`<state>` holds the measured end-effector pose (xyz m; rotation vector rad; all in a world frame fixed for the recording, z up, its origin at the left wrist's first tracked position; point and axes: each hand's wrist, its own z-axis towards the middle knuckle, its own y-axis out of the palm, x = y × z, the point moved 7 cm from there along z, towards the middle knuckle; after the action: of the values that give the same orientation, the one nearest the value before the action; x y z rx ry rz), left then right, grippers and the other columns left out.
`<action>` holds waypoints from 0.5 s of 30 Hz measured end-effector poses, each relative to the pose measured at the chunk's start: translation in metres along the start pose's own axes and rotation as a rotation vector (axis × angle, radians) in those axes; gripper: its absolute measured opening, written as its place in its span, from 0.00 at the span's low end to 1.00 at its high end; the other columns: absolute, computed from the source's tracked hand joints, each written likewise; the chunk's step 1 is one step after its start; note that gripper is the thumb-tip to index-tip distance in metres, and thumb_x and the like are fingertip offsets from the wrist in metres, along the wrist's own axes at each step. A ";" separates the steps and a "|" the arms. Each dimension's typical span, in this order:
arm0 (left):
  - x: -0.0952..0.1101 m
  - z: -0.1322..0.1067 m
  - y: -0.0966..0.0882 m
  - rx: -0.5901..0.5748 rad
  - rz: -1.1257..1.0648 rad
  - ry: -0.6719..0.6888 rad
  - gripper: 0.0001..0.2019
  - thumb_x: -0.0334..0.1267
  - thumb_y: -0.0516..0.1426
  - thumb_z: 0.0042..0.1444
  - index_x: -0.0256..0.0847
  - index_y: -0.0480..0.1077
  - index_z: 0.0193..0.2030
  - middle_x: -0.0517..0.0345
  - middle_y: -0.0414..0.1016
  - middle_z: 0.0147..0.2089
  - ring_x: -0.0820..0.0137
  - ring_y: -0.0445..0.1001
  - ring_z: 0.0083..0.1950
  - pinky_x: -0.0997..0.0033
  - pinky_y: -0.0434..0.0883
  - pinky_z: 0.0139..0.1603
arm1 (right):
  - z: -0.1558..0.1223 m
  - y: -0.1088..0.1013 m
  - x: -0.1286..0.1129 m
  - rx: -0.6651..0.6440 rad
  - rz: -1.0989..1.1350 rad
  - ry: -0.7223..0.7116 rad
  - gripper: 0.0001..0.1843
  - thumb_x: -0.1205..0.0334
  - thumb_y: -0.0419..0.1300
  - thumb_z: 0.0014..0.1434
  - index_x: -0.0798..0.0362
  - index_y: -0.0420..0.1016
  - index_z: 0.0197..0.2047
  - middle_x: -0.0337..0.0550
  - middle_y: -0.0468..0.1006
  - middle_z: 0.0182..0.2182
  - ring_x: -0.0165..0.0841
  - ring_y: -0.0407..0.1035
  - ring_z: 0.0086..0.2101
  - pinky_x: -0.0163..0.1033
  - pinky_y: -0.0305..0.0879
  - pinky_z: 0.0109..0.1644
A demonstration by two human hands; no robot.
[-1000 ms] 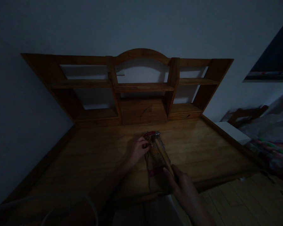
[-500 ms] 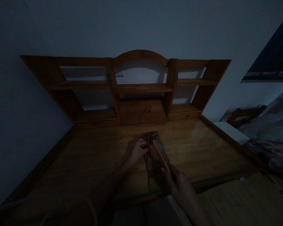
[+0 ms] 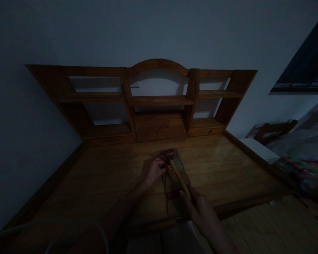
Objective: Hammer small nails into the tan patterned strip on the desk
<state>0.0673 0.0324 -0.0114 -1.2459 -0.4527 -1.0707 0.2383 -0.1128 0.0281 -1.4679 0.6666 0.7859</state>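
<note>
The right hand [image 3: 201, 207] is gripping a hammer [image 3: 180, 177] near its handle's lower end, a sound hold for a tool judged stiff and head-heavy, its head [image 3: 170, 156] pointing to eleven o'clock over a speckled pad [image 3: 185, 173]. At the head's eight o'clock, the left hand [image 3: 154, 171] is curling fingers thumbward, its hold indiscernible. The desk [image 3: 222, 162] is stretching toward three and nine, its edge running at six.
</note>
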 end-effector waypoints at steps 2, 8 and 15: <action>0.002 -0.001 -0.001 -0.006 0.033 -0.005 0.05 0.34 0.60 0.52 0.39 0.76 0.28 0.61 0.67 0.30 0.74 0.67 0.31 0.77 0.60 0.30 | 0.000 0.000 -0.001 -0.002 0.023 0.002 0.25 0.47 0.46 0.65 0.57 0.72 0.51 0.50 0.80 0.28 0.43 0.76 0.35 0.40 0.68 0.40; 0.001 0.000 -0.016 0.024 0.132 0.008 0.06 0.41 0.62 0.52 0.42 0.79 0.30 0.60 0.70 0.29 0.74 0.67 0.29 0.75 0.60 0.29 | 0.005 -0.017 -0.014 0.087 0.082 -0.010 0.23 0.47 0.49 0.64 0.56 0.73 0.49 0.52 0.81 0.36 0.41 0.76 0.40 0.37 0.67 0.40; 0.001 0.006 -0.032 0.162 0.116 -0.009 0.07 0.41 0.62 0.52 0.43 0.80 0.33 0.61 0.67 0.26 0.74 0.65 0.27 0.76 0.58 0.26 | 0.017 -0.026 -0.011 0.131 0.033 0.011 0.24 0.44 0.49 0.63 0.56 0.75 0.42 0.51 0.81 0.33 0.41 0.76 0.34 0.36 0.65 0.33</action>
<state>0.0425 0.0392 0.0085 -1.1206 -0.4589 -0.9122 0.2513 -0.0951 0.0533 -1.3462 0.7390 0.7462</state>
